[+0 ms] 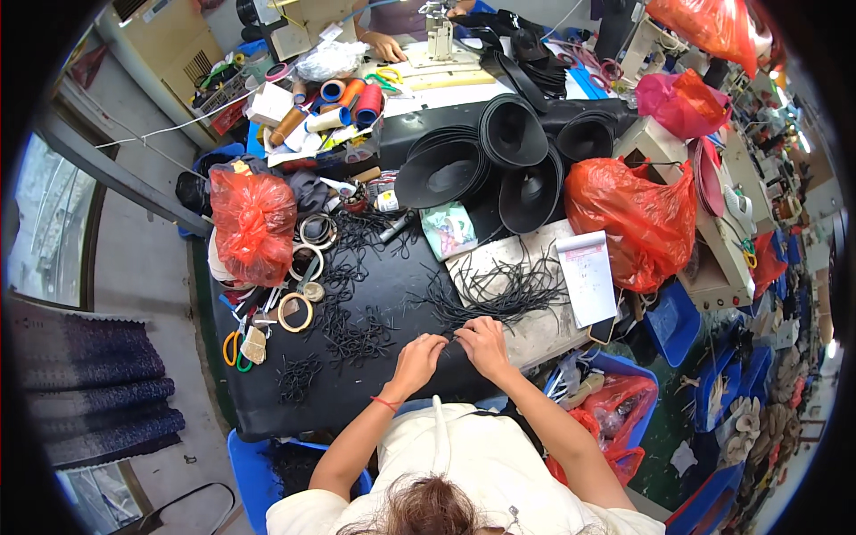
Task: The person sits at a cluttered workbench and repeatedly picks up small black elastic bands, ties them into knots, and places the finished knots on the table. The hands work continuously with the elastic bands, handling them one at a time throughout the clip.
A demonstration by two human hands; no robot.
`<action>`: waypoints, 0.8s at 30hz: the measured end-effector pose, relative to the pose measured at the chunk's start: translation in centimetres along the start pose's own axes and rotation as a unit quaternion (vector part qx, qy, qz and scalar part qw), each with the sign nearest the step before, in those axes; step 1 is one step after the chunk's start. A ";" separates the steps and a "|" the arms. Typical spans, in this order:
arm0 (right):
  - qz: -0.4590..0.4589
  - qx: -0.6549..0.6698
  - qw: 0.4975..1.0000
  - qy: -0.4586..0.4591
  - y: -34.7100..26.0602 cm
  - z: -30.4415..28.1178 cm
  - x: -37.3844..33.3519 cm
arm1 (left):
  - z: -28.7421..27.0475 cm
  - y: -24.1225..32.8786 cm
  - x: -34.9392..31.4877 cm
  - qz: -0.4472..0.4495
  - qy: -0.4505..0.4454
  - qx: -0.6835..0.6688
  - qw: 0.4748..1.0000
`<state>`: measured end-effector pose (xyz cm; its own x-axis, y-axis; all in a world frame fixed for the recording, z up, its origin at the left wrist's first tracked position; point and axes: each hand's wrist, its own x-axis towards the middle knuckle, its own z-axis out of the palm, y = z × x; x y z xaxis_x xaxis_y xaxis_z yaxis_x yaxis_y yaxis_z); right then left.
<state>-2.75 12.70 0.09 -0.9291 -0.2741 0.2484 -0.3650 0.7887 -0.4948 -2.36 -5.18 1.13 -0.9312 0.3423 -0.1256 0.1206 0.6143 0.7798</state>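
My left hand [421, 360] and my right hand [482, 344] are close together over the near edge of the black table [392, 267], fingertips pinched. A short dark bit of thin black cord shows between them; most of it is hidden by the fingers. Just beyond my right hand, a loose bundle of black cords [508, 290] spreads over a pale board [544, 330]. Left of my hands lie tangled heaps of short black cords [357, 334] and a smaller pile [299, 377].
Tape rolls [295, 312], scissors [234, 349] and a red bag [254, 227] line the left side. Curled black sheets [446, 169] stand behind; a notepad [587, 278] and large red bag [633, 223] sit right. Across the table, another person's hand [385, 46] rests by a sewing machine [440, 36].
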 end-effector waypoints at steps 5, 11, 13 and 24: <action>-0.047 0.011 0.999 0.008 -2.1 -1.5 1.6 | -2.7 2.7 -1.8 -0.110 0.015 -0.232 0.966; -0.019 0.197 0.977 -0.080 -4.7 -5.3 2.7 | -4.7 2.6 -4.6 -0.087 0.089 -0.219 0.968; 0.031 0.245 0.968 -0.047 -5.3 -7.6 3.0 | -4.7 2.4 -5.1 -0.100 0.101 -0.322 0.936; 0.101 0.186 0.970 0.121 -10.8 -9.0 2.6 | -4.1 8.7 -2.0 -0.140 0.095 -0.577 0.799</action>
<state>-0.68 8.47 13.56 -0.9593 0.0380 0.2797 -0.2142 0.5476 -0.8089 -0.86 -3.44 10.70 -0.9146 0.1252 -0.3845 -0.3973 -0.4549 0.7970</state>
